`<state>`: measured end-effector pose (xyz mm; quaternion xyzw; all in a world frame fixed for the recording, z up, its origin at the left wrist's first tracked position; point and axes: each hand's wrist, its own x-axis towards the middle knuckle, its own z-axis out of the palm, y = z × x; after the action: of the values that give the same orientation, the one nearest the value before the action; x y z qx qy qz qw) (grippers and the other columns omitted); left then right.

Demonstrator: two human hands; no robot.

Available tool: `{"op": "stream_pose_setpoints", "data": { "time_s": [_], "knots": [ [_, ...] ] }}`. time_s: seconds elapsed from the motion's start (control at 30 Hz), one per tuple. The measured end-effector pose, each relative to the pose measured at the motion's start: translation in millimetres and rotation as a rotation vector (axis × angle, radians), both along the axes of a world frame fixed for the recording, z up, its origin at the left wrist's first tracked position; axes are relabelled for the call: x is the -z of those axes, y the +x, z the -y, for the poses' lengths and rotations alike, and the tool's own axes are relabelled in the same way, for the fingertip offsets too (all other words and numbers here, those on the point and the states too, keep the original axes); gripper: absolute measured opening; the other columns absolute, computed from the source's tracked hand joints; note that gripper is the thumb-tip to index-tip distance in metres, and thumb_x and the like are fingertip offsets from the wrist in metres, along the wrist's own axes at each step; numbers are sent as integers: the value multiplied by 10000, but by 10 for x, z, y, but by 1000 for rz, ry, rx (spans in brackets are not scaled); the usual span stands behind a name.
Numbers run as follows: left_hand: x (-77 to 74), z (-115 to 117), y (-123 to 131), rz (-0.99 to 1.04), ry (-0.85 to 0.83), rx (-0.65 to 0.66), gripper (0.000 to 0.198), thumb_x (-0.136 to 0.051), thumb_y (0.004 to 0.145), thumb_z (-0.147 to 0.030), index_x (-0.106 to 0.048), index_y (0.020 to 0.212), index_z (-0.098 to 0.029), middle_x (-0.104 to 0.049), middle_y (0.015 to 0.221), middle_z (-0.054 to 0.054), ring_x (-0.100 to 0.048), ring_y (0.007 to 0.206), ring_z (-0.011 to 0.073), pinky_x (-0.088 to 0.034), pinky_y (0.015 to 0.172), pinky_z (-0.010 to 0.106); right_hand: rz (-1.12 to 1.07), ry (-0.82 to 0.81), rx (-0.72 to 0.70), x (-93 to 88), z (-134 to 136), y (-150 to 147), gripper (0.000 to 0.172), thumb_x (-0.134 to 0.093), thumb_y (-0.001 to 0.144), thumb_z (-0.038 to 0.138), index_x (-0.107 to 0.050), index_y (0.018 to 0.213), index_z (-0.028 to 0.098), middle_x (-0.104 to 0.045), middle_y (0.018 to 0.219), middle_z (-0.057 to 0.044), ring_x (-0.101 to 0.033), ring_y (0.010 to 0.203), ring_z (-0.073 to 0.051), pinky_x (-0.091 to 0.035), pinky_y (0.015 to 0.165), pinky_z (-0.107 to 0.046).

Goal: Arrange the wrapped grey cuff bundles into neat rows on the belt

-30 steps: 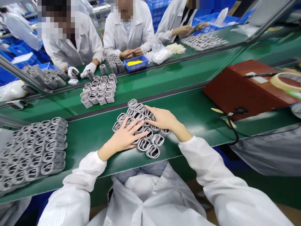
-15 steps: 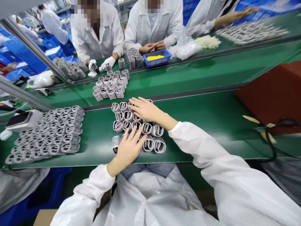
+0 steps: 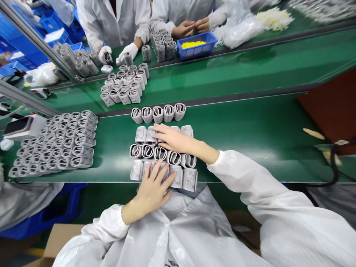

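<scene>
Across four rows of rolls [image 3: 174, 158], our fingers [image 3: 154, 171] lie spread

We have gray rolls set in four rows on the green counter [image 3: 236, 129], the front row at its near edge. In the back row and the third, the coiled ends face up; in the second and the front row, flat faces do. The back row sits slightly apart from the second.

Our left hand [image 3: 151, 189] is at the near side of the rows. Its fingers are fanned wide over the front row, tips toward the third, and we see them wrapped around no roll. Our right hand [image 3: 178, 141] reaches over the rows from their right side. Its fingers are nearly straight and only a little parted, laid across the second row and clasping no roll that we can see; what is under the palm is hidden from us.

Left of the rows, well apart, we see a larger block [image 3: 57, 144] of such rolls, with a phone [image 3: 18, 126] on a white box [image 3: 35, 128] beyond its far corner. Well to the right of the rows are a pale sliver [image 3: 313, 134] and a brown box [image 3: 330, 107].

Beyond the rows, past a dark strip [image 3: 217, 102], a cluster [image 3: 125, 87] of rolls stands slightly to the left, with a co-worker's gloved hands [image 3: 130, 52] behind it, one holding a roll. Beyond the rows and slightly right is a blue tray [image 3: 194, 53] of yellow bits [image 3: 191, 44], near another co-worker's bare hands [image 3: 201, 25].
</scene>
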<state>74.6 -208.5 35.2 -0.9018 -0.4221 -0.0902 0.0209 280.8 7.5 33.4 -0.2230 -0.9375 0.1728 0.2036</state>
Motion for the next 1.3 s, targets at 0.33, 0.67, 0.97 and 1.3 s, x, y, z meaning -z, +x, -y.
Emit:
{"op": "stream_pose_setpoints", "data": {
  "time_s": [0.33,0.67,0.97,1.3],
  "knots": [
    [-47,184,-39,59,-61,-31,540,-721,1064,-433,-717,1585,-290,-704,1668,136,-577,1594,395,-366,1422,683,37,40,463,-69,-680,182,626,-668,1105,361,-633,1685,127,-661,1682,-267,-549,1639,-515,-359,1380,-856],
    [-59,239,-107,117,-92,-28,605,-745,1047,-460,-690,1613,-257,-664,1707,150,-550,1616,389,-308,1453,668,94,152,430,-80,-481,258,327,-595,1125,318,-831,1309,187,-768,1329,-217,-613,1273,-448,-517,1103,-666],
    [63,90,-152,231,29,-140,636,-714,1035,-506,-672,1602,-220,-579,1764,216,-427,1715,447,-399,1395,687,145,-76,363,-37,-676,76,704,-581,1122,577,-666,1646,115,-673,1666,-266,-581,1483,-518,-463,1254,-748],
    [149,-870,-1307,442,-9,-693,829,-874,946,-606,-635,1654,-247,-484,1767,254,-527,1643,494,-506,1323,717,-65,-614,583,-260,395,1000,530,-655,1078,615,-777,1409,220,-834,1379,-191,-830,1192,-416,-692,1114,-679]
  ]
}}
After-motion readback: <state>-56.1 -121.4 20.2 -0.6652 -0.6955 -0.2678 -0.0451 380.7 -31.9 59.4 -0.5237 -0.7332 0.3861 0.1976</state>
